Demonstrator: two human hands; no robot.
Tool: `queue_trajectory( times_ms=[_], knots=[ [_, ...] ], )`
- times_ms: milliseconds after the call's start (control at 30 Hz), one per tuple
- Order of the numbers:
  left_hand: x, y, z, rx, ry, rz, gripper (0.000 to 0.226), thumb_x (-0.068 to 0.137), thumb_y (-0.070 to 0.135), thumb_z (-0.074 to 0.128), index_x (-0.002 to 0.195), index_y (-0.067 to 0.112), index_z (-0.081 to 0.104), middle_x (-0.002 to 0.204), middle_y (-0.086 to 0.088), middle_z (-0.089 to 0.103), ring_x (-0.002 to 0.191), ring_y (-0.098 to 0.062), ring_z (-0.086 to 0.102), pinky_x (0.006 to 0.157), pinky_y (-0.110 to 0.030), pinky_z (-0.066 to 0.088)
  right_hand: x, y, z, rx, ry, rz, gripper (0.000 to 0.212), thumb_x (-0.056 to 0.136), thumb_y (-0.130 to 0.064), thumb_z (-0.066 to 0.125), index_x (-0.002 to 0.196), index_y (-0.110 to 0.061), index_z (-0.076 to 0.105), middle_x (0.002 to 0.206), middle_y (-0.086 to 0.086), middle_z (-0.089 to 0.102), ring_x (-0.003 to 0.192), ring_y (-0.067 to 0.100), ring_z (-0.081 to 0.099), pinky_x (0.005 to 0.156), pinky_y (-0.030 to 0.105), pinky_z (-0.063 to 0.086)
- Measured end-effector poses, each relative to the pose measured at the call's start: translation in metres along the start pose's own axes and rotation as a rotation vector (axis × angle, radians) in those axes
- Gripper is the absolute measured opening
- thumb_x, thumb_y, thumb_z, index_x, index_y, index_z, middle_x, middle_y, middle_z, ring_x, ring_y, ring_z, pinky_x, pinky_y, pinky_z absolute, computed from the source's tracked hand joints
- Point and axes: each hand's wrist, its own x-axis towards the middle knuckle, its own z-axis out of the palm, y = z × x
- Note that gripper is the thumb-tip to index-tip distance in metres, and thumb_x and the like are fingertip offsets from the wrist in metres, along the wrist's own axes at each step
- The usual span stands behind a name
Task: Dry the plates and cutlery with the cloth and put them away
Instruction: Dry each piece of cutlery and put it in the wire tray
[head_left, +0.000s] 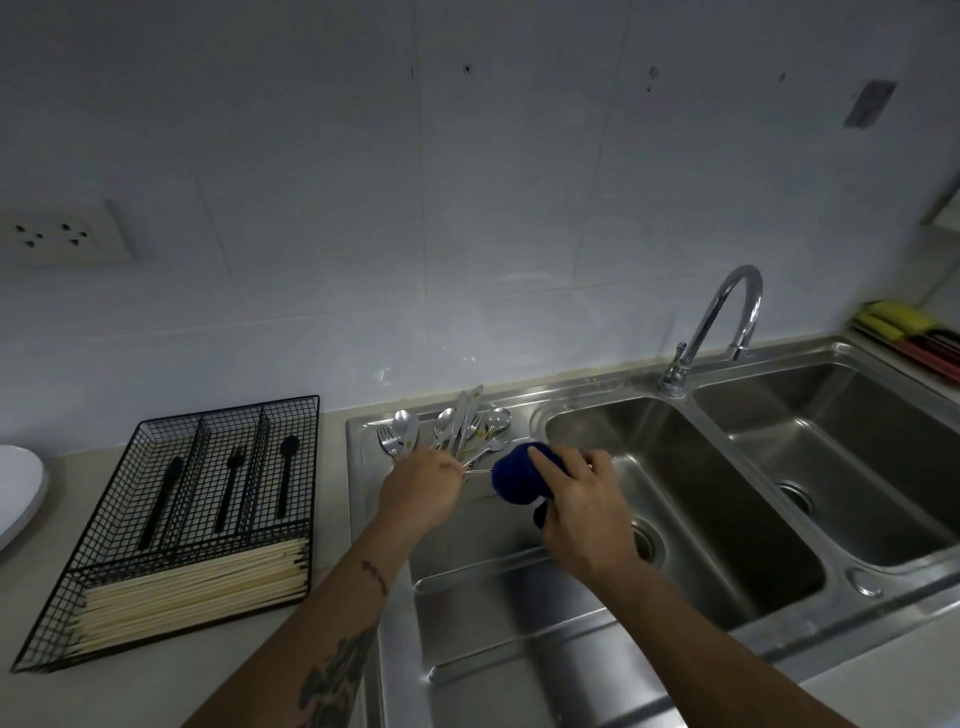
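Blue cloth (519, 480) bunched in right hand (576, 512); left hand (421, 486) pinches 1 steel cutlery piece (480, 460). No legible writing.

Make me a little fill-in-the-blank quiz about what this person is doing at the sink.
1. The right hand holds a cloth coloured ____.
2. The wire tray on the counter has chopsticks in its front section and ____ black utensils behind them.
3. The pile of silver cutlery lies on the sink's drainboard, to the ____ of the faucet.
4. The left hand pinches a thin ____ utensil.

Missing words: blue; three; left; metal
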Motion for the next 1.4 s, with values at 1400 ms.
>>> queue_trajectory(
  times_ms=[1400],
  knots=[
    [0.008, 0.013, 0.009, -0.203, -0.476, -0.003, 0.019, 0.098, 0.019, 0.057, 0.083, 0.009, 0.063, 0.073, -0.006, 0.061, 0.063, -0.016, 0.056, 0.059, -0.025, 0.045, 0.01, 0.015, -0.005, 0.476, -0.001, 0.089, 0.051, 0.06, 0.009, 0.055, 0.094, -0.022, 0.076, 0.109, -0.016, 0.063, 0.101, 0.012, 0.051, 0.089, 0.016, 0.036]
  ],
)
